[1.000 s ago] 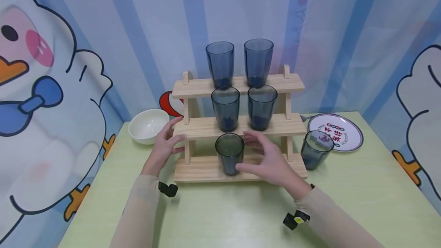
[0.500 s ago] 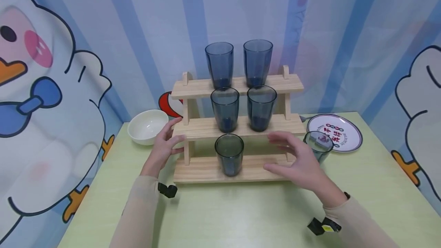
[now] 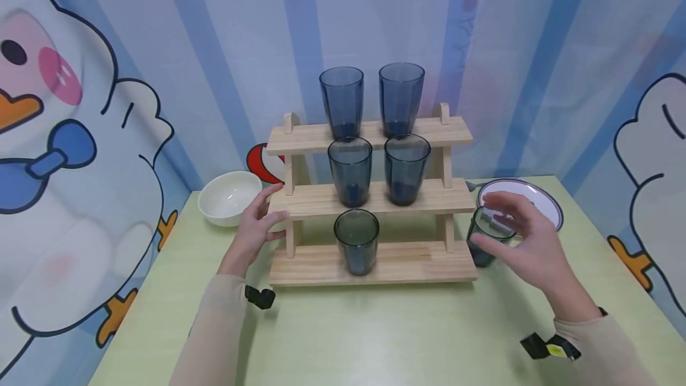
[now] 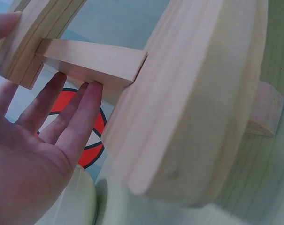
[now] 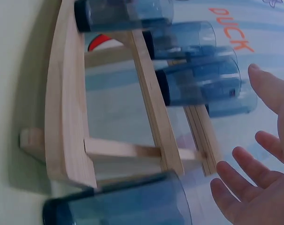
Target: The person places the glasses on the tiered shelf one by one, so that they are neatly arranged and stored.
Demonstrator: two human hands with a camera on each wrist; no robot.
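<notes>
Near its left end, my left hand [image 3: 252, 232] holds the wooden tiered rack [image 3: 370, 198]. In the left wrist view, its thumb lies on a board and its fingertips touch the upright [image 4: 92, 61]. My right hand [image 3: 530, 246] is spread above and in front of a smoky blue glass [image 3: 479, 252] on the table, right of the rack. The right wrist view shows a gap between the hand [image 5: 261, 187] and that glass [image 5: 127, 204]. Another glass [image 3: 358, 252] stands on the bottom tier. Two more [image 3: 351, 174] are on the middle tier and two [image 3: 343, 103] on top.
A white bowl [image 3: 227, 200] sits on the table left of the rack. Behind the right glass lies a printed plate [image 3: 549, 204], partly covered by my hand, with a utensil handle end [image 3: 471, 184] beside it. A duck-print curtain [image 3: 241, 76] hangs close behind.
My right hand has moved away from the bottom-tier glass and rightward to the glass on the table. That bottom-tier glass stays in place, and my left hand keeps its position on the rack.
</notes>
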